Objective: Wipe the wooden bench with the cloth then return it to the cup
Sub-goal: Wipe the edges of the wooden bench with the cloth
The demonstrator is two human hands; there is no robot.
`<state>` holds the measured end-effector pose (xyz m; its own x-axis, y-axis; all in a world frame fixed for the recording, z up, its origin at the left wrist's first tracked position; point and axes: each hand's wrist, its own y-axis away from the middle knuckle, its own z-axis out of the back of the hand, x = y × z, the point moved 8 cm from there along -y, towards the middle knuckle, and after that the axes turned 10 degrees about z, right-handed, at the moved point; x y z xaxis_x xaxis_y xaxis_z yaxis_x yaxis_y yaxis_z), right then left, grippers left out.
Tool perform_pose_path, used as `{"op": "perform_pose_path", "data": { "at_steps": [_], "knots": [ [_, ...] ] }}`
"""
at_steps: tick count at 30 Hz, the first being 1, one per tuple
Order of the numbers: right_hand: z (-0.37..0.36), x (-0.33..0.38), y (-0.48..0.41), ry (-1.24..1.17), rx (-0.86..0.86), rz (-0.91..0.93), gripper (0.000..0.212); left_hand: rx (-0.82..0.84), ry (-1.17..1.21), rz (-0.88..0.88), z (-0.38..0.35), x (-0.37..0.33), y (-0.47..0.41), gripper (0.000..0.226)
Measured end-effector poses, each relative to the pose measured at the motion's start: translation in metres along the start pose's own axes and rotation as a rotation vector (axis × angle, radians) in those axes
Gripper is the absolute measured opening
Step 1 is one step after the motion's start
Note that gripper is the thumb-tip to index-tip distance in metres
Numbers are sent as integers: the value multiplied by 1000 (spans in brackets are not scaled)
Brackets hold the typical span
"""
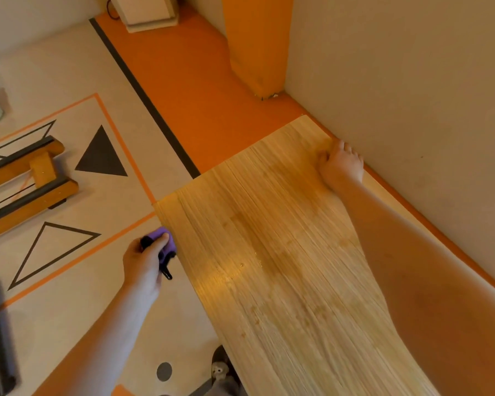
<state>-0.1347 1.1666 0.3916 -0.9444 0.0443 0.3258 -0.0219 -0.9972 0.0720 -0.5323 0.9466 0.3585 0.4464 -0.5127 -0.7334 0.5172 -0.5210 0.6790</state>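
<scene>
At the counter's [283, 267] far corner by the wall [412, 81], your right hand [342, 164] rests with its fingers curled under; whether they hold anything is hidden. Beside the counter's left edge, above the floor [69, 324], your left hand [143, 261] grips a blurred purple-and-black item [170, 247]; I cannot tell whether it is cloth or cup.

Wall [412, 67]: was plain beige, on the right.
Floor [69, 324]: was pale, with an orange band [189, 90] and a black triangle [100, 155].
Pillar [255, 44]: was orange.
</scene>
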Motion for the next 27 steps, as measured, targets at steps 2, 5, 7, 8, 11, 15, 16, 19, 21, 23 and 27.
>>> {"op": "perform_pose_path", "data": {
  "at_steps": [2, 5, 7, 8, 11, 15, 16, 19, 21, 23, 27],
  "knots": [
    [1, 1, 1, -15, 6, -9, 53, 8, 9, 34, 5, 25, 19, 16],
    [0, -1, 1, -39, 48, -20, 55, 35, 0, 56, 8, 40, 34, 18],
    [1, -2, 0, -40, 59, -18, 56, 29, -3, 62, 8, 35, 32, 17],
    [0, -3, -1, -45, 63, -20, 56, 26, -2, 58, 8, 32, 29, 16],
    [-1, -2, -2, -44, 68, -1, 56, 21, 32, 57, 6, 29, 33, 17],
    [1, -9, -3, -44, 77, -31, 56, -12, 40, 126, 8, 63, 72, 14],
    [1, -10, -5, -46, 78, -35, 57, -1, 51, 154, 10, 72, 81, 14],
    [-1, -9, -5, -52, 76, -46, 57, -5, 14, 189, 15, 78, 84, 13],
    [-3, -6, -5, -50, 79, -43, 57, -1, -21, 171, 15, 65, 69, 13],
    [-3, -6, -5, -55, 76, -48, 58, -1, -7, 141, 10, 48, 56, 11],
    [-4, -10, -8, -41, 82, -44, 58, -46, 44, 119, 5, 42, 55, 11]
  ]
}}
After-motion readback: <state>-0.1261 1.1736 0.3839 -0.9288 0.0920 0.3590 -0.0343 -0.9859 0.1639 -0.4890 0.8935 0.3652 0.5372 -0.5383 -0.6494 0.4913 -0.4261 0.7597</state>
